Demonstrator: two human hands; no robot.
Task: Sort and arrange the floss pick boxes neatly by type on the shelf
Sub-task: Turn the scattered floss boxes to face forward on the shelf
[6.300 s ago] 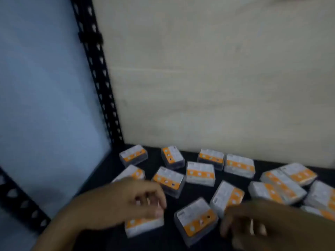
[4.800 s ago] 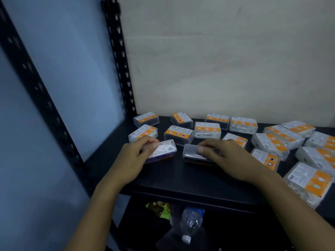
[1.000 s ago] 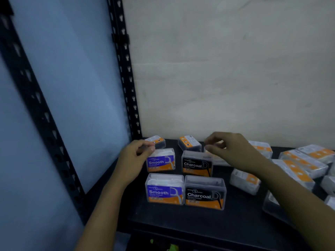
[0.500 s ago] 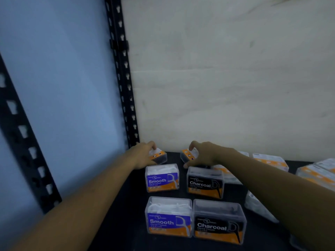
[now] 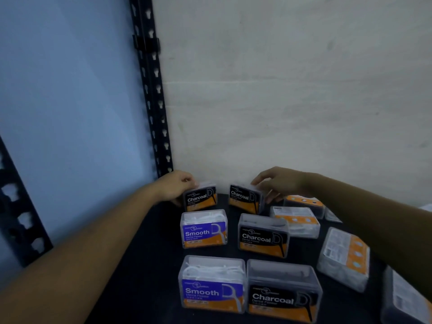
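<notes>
Clear floss pick boxes stand upright on the black shelf (image 5: 152, 272). At the back, my left hand (image 5: 174, 187) grips a black-label Charcoal box (image 5: 200, 199), and my right hand (image 5: 279, 183) grips a second Charcoal box (image 5: 244, 198). In front of them stand a purple Smooth box (image 5: 203, 230) and a Charcoal box (image 5: 263, 236). Nearest me are another Smooth box (image 5: 211, 285) and another Charcoal box (image 5: 282, 292), side by side.
Several boxes lie flat with orange-and-white backs up at the right, such as one box (image 5: 297, 219) and a nearer one (image 5: 344, 256). A black perforated upright (image 5: 152, 94) rises at the back left corner. A pale wall (image 5: 292, 90) closes the back.
Both hands have turned the two back boxes upright, so their Charcoal labels now face me. The camera has moved in closer.
</notes>
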